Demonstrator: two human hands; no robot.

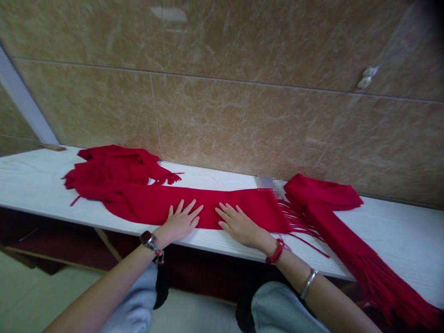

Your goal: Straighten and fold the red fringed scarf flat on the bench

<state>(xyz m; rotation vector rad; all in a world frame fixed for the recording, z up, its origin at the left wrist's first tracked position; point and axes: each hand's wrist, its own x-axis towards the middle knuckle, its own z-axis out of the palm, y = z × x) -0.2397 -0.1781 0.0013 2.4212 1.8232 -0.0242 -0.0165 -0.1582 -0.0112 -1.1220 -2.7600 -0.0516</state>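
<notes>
At the left end, the heap of red cloth could pull creases into the scarf, since the two run together there; whether they are one piece cannot be told. The left hand lies flat on the scarf, fingers spread and gripping nothing, its watch and beads near the front edge of the shelf; the beads could snag the weave if dragged across it. The right hand also lies flat, fingers a little apart, closed on nothing; uneven pressure between the two could ruck the middle or push the near edge off the shelf. Further right, the fringe could tangle with the second scarf, whose sloping end could slide down under its own weight. As for looks, the scarf is plain deep red, lying lengthwise along the white shelf: rumpled at its left end, mostly smooth under the hands, then ending at the right in loose, stringy tassels. The second scarf is the same red, bent near the wall, its long fringe spilling toward the front edge.
</notes>
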